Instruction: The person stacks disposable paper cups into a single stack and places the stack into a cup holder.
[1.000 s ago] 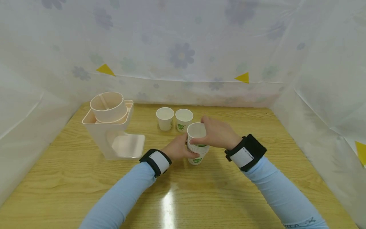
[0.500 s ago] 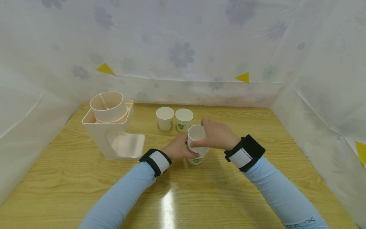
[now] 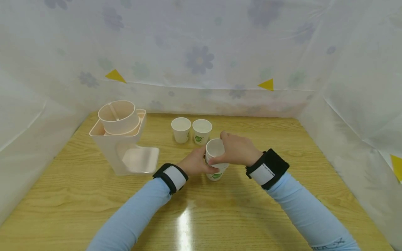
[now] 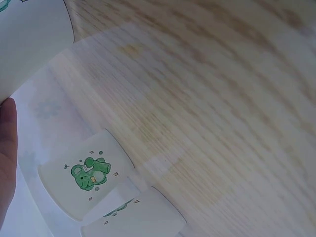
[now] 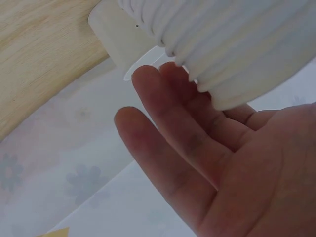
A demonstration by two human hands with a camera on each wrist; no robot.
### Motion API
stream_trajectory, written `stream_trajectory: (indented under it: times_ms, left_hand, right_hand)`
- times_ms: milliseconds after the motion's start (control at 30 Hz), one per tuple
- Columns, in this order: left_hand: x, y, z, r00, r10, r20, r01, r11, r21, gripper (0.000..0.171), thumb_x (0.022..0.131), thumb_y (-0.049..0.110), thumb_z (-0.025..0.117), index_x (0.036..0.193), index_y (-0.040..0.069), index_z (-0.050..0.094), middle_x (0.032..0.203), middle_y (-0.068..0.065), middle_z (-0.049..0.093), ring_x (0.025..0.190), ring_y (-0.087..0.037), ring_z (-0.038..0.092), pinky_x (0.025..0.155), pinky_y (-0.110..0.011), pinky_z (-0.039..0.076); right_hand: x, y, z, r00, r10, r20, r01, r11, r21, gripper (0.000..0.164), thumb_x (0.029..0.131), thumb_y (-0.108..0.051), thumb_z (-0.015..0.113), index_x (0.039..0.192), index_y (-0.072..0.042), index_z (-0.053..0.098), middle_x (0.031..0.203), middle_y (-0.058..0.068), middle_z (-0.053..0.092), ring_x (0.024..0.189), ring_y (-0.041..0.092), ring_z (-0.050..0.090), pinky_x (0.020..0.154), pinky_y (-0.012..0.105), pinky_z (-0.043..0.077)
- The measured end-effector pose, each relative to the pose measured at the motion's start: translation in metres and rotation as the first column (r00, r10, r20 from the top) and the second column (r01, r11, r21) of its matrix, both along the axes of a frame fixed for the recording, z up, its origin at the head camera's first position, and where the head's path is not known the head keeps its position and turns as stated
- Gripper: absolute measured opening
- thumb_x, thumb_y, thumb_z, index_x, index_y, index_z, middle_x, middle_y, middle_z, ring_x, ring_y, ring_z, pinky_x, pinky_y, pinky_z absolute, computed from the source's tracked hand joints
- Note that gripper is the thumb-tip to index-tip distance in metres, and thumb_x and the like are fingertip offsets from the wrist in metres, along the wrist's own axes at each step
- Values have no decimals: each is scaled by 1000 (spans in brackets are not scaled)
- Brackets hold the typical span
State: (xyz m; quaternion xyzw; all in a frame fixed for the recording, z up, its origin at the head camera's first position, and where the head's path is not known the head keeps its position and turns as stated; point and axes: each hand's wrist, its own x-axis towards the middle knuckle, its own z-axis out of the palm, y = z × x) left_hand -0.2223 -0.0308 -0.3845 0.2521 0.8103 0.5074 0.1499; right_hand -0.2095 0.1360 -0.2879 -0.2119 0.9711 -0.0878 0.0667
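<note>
White paper cups (image 3: pixel 215 147), nested in one upright stack with the mouth upward, are held between two hands over the middle of a wooden table (image 3: pixel 251 219). The left hand (image 3: pixel 197 162) grips the stack low, its thumb across the near side; the right hand (image 3: pixel 238 150) grasps it higher up, thumb over the front below the top rim and fingers passing behind. Seen from the right wrist, the nested rims lie against that hand, with two fingertips reaching clear of them. Just beyond the stack, two more cups (image 3: pixel 202 131) stand side by side, and a cream-coloured appliance (image 3: pixel 110 150) stands well to the left
</note>
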Motion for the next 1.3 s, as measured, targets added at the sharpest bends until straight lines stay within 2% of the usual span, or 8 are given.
stream_trajectory:
  times_ms: [233,333,500,600,733,900,1033,1300]
  left_hand:
    - [2,-3,0,999,33,8,-33,999,-4,72,73,16,80,135,16,44,129,-3,56,116,-21,55,94,-36,47]
    - [3,-2,1,1000,27,-15,-27,1000,-13,75,72,17,80,137,16,41,127,-4,57,115,-21,55,93,-35,47]
    - [2,2,0,996,6,-84,-7,1000,-7,78,71,16,81,137,13,40,126,-6,58,114,-20,56,96,-34,45]
    - [3,4,0,993,4,-118,-6,1000,-21,77,69,17,82,135,11,42,125,-5,59,114,-19,56,98,-34,44]
    - [7,4,0,992,6,-130,-14,998,-58,77,68,18,83,134,11,44,124,-5,60,114,-18,56,99,-33,43]
    - [8,-1,-2,993,38,-111,-46,997,-64,78,68,18,83,134,12,43,124,-4,60,113,-18,56,99,-34,43]
    - [8,-4,-4,995,28,-100,-34,998,-56,77,68,18,83,134,11,44,124,-5,60,114,-18,56,100,-35,43]
    - [5,-12,-1,996,53,-66,-53,999,4,78,68,11,82,135,12,43,126,-5,57,117,-20,54,103,-37,40]
  right_hand:
    - [-4,-3,2,999,45,18,-46,999,26,70,64,-66,71,98,-8,51,84,3,58,65,15,55,50,27,41]
    - [-11,1,9,995,50,81,-49,999,-6,82,69,-68,66,118,-4,49,104,10,63,83,22,62,63,35,50]
    - [-52,12,15,988,57,146,-31,984,-174,89,85,-58,57,143,2,25,137,26,44,122,40,48,96,52,43]
    - [-85,13,0,986,122,116,-95,972,-213,79,88,-45,60,142,4,28,140,28,39,128,43,40,103,55,36]
    - [-110,9,-30,985,147,94,-122,965,-232,82,83,-37,69,142,4,30,144,26,36,133,41,33,109,52,30]
    - [-121,2,-56,991,94,98,-66,964,-258,96,76,-38,75,143,9,24,145,29,32,134,41,32,111,50,27]
    - [-124,-4,-72,991,100,86,-71,954,-292,96,73,-36,77,141,10,27,138,28,41,127,39,42,107,49,34]
    - [-118,-6,-75,990,81,118,-34,934,-355,78,79,-29,73,136,9,36,126,25,53,113,37,53,97,49,42]
